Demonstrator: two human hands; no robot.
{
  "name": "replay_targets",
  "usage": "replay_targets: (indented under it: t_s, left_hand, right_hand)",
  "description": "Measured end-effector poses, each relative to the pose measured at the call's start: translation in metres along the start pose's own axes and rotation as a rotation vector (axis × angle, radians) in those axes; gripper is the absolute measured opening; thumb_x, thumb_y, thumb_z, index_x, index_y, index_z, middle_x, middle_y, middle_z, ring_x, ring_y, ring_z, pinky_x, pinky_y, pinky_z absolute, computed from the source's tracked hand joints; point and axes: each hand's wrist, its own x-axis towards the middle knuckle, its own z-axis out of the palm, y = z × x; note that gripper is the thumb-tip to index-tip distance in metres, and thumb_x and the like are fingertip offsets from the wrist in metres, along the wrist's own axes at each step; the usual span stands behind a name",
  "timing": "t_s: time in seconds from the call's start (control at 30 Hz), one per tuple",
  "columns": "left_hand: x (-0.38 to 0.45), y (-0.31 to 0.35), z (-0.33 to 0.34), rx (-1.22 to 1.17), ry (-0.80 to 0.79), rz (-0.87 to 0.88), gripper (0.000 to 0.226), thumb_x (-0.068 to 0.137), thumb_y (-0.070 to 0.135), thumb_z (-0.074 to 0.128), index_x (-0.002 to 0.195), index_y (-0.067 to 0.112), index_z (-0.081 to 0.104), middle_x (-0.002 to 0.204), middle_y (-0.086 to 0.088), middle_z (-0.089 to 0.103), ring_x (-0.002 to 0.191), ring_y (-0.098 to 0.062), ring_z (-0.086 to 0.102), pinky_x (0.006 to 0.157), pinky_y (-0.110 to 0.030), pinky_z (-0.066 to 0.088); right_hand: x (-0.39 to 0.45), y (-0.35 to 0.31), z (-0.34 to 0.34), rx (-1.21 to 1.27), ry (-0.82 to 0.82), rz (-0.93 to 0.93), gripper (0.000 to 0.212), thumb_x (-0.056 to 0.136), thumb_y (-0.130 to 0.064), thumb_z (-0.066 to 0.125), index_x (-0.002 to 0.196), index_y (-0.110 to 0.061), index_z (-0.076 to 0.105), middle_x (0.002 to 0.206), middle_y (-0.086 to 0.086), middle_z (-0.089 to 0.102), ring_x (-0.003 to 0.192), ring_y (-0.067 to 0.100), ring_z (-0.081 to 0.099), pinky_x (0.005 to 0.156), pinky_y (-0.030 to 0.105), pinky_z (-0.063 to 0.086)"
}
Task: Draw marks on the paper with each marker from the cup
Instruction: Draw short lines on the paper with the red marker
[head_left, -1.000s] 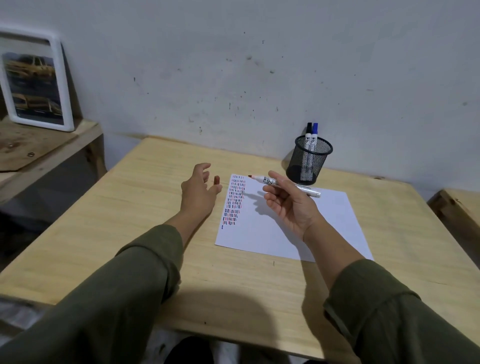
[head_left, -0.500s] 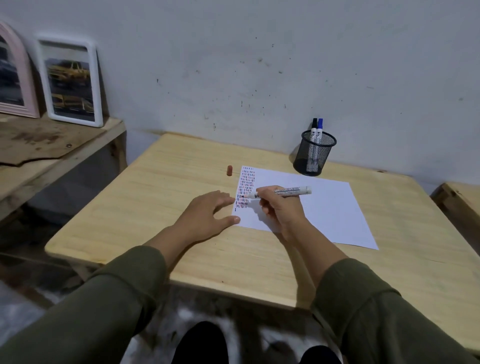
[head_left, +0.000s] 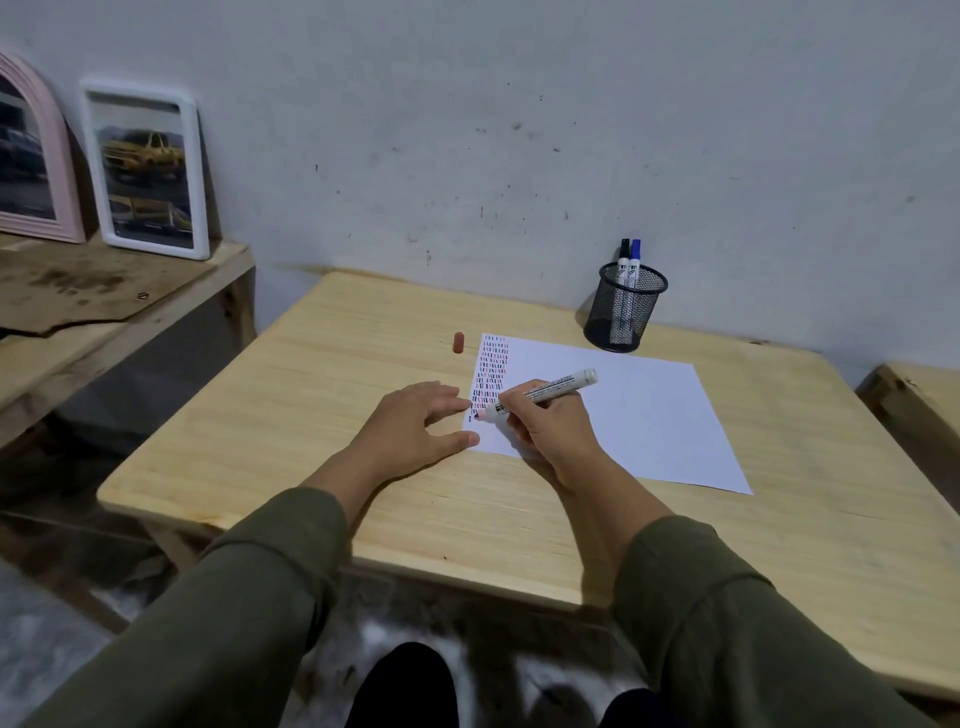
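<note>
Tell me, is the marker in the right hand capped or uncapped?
Uncapped. The marker shows a bare red tip at the paper, and a red cap lies on the table.

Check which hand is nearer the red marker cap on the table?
Left. The left hand rests on the table just below the red cap; the right hand, holding the marker, sits farther right on the paper.

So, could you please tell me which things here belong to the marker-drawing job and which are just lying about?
Part of the job:
- paper with rows of marks
- marker held in the right hand
- red cap on the table
- mesh cup holding two markers
- left hand at the paper's edge

Just lying about:
- white picture frame
- pink frame
- side shelf
</note>
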Motion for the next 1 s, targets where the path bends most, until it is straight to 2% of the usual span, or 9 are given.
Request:
replay_targets:
  t_s: [0.17,0.4,0.57,0.7,0.8,1.0]
  left_hand:
    - [0.001,-0.001,0.001,0.013,0.003,0.003,0.053,0.075,0.049,0.068,0.125,0.033,0.057,0.140,0.008,0.050,0.137,-0.010,0.034,0.115,-0.035,0.025]
    - [0.001,-0.002,0.001,0.000,0.006,0.010,0.055,0.073,0.052,0.068,0.123,0.032,0.059,0.139,0.007,0.052,0.136,-0.010,0.036,0.114,-0.037,0.027]
    - [0.001,-0.001,0.000,0.002,0.009,0.015,0.053,0.075,0.049,0.069,0.124,0.031,0.058,0.139,0.007,0.051,0.136,-0.010,0.036,0.114,-0.033,0.026]
    - [0.000,-0.001,0.000,0.006,0.008,0.017,0.053,0.075,0.048,0.069,0.124,0.031,0.058,0.139,0.006,0.052,0.136,-0.011,0.036,0.113,-0.032,0.027]
    - [0.000,0.000,-0.001,0.007,0.002,0.018,0.054,0.075,0.048,0.069,0.125,0.031,0.058,0.140,0.005,0.051,0.136,-0.012,0.036,0.114,-0.036,0.027]
    - [0.000,0.000,-0.001,0.000,-0.004,0.007,0.053,0.075,0.048,0.069,0.124,0.033,0.058,0.140,0.006,0.051,0.136,-0.012,0.035,0.114,-0.040,0.026]
  right_hand:
    - [0.003,0.003,0.000,-0.008,-0.032,-0.002,0.014,0.079,-0.013,0.060,0.065,-0.011,0.060,0.056,0.013,0.051,0.041,0.014,0.038,0.040,0.024,0.031]
    - [0.007,0.004,-0.001,-0.082,-0.020,-0.007,0.011,0.081,-0.017,0.060,0.075,-0.009,0.065,0.065,0.012,0.062,0.045,0.013,0.048,0.043,0.024,0.039]
    - [0.010,0.008,-0.001,-0.119,-0.020,0.009,0.014,0.083,-0.022,0.061,0.086,-0.009,0.065,0.073,0.009,0.066,0.044,0.010,0.052,0.042,0.023,0.040]
    - [0.010,0.008,-0.001,-0.123,-0.018,0.004,0.014,0.083,-0.021,0.061,0.086,-0.008,0.065,0.071,0.011,0.066,0.045,0.011,0.053,0.042,0.023,0.041]
    - [0.011,0.008,-0.002,-0.128,-0.015,0.018,0.014,0.083,-0.021,0.061,0.087,-0.009,0.066,0.072,0.010,0.067,0.045,0.010,0.054,0.043,0.022,0.041]
    - [0.007,0.005,-0.001,-0.078,-0.037,0.008,0.011,0.084,-0.015,0.059,0.077,-0.007,0.063,0.063,0.010,0.061,0.039,0.009,0.045,0.038,0.020,0.036]
